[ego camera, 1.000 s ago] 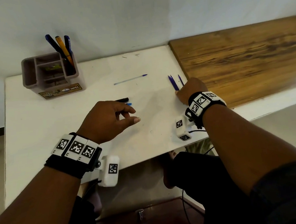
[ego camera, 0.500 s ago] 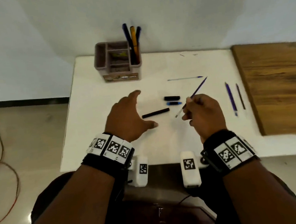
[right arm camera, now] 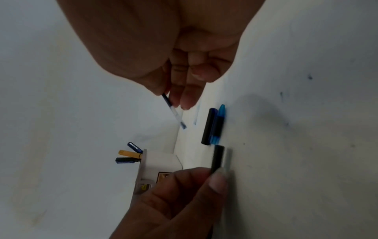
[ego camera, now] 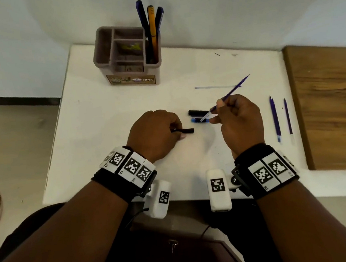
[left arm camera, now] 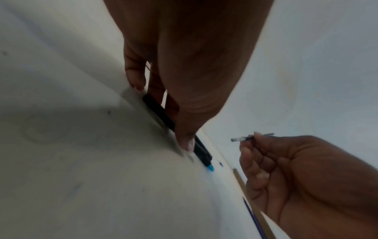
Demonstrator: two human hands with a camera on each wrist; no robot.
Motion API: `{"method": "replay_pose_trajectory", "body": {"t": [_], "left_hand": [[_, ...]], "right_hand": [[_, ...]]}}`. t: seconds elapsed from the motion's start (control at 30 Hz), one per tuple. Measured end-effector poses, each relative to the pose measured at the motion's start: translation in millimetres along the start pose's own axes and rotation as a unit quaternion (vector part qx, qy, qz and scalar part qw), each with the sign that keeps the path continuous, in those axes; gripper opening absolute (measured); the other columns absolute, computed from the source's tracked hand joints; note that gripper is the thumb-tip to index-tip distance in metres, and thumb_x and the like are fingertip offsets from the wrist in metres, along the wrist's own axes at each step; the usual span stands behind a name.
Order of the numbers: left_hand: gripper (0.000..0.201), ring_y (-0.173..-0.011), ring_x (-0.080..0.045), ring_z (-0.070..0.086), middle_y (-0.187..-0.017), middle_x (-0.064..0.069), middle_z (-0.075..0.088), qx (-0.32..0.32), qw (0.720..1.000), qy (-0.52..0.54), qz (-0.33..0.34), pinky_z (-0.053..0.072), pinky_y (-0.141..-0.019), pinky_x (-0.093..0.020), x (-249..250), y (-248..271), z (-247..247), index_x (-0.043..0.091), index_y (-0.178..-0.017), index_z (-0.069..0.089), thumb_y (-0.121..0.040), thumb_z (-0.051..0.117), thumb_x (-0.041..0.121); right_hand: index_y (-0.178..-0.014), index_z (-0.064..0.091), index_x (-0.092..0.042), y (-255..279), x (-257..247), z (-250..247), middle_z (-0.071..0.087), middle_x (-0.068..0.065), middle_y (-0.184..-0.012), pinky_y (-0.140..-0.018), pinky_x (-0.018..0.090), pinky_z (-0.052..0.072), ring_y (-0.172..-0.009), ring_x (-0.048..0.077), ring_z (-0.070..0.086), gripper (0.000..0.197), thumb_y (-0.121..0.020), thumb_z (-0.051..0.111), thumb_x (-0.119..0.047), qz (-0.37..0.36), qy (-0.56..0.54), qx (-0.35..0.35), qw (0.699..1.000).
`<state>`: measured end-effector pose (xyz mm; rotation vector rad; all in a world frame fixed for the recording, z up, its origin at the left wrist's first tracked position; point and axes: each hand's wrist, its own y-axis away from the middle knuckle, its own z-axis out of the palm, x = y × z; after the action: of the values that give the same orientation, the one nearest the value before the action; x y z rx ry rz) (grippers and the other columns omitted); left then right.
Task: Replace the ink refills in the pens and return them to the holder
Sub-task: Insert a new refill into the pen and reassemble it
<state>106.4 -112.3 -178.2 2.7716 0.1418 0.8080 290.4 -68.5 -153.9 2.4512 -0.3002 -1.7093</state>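
My left hand (ego camera: 157, 132) grips a black pen barrel (ego camera: 186, 131) that lies on the white table (ego camera: 103, 116); thumb and fingers pinch it (left arm camera: 161, 113). My right hand (ego camera: 239, 122) holds a blue ink refill (ego camera: 231, 92) above the table, pinched between thumb and fingers, tip pointing up and right, its clear end (right arm camera: 178, 116) toward the barrel. A black cap (ego camera: 196, 112) and a blue pen piece (ego camera: 198, 120) lie between the hands. The brown pen holder (ego camera: 127, 59) stands at the back with three pens (ego camera: 152, 27) in its right compartment.
Spare blue refills (ego camera: 275, 119) lie at the right of the table, beside a wooden board (ego camera: 329, 99). One pale refill (ego camera: 216, 86) lies behind my right hand. The table's left edge and the floor are at the left.
My right hand picked a refill from the right of the table and brought it toward the middle. My left hand came down and closed on the black barrel.
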Motion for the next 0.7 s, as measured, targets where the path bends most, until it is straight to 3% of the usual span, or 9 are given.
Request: {"method": "replay_pose_trajectory", "body": {"t": [0.17,0.27,0.47,0.7], "left_hand": [[0.008,-0.071,-0.004,0.058,-0.078,0.014,0.065,0.006,0.982,0.172,0.074,0.042,-0.064,-0.018,10,7,-18,0.031,-0.097,0.064,-0.093,0.067,0.037],[0.006,-0.073,-0.005,0.06,-0.08,0.012,0.068,0.016,0.963,0.243,0.116,0.043,-0.065,-0.013,14,9,-22,0.029,-0.102,0.065,-0.096,0.064,0.03],[0.01,-0.084,-0.018,0.067,-0.085,0.009,0.072,0.02,0.949,0.29,0.122,0.052,-0.077,-0.036,10,5,-20,0.026,-0.106,0.066,-0.098,0.063,0.031],[0.013,-0.08,-0.018,0.065,-0.085,0.007,0.071,0.026,0.949,0.29,0.119,0.051,-0.074,-0.032,11,5,-19,0.025,-0.107,0.065,-0.099,0.059,0.034]], "right_hand": [[-0.096,0.062,-0.014,3,-14,-9,0.075,0.001,-0.082,-0.056,0.017,0.047,-0.061,0.013,0.067,0.005,-0.099,0.059,-0.017,-0.023,-0.103,0.062,0.992],[-0.101,0.058,-0.013,5,-16,-10,0.075,0.005,-0.084,-0.055,0.023,0.044,-0.064,0.018,0.065,0.004,-0.1,0.056,-0.017,-0.033,-0.166,0.068,0.983],[-0.1,0.055,-0.014,9,-18,-8,0.074,0.008,-0.085,-0.053,0.026,0.041,-0.065,0.021,0.059,0.002,-0.101,0.054,-0.014,-0.039,-0.208,0.047,0.976],[-0.099,0.053,-0.012,13,-19,-4,0.076,0.005,-0.086,-0.054,0.027,0.042,-0.06,0.02,0.054,0.005,-0.103,0.053,-0.016,-0.03,-0.195,0.025,0.98]]}}
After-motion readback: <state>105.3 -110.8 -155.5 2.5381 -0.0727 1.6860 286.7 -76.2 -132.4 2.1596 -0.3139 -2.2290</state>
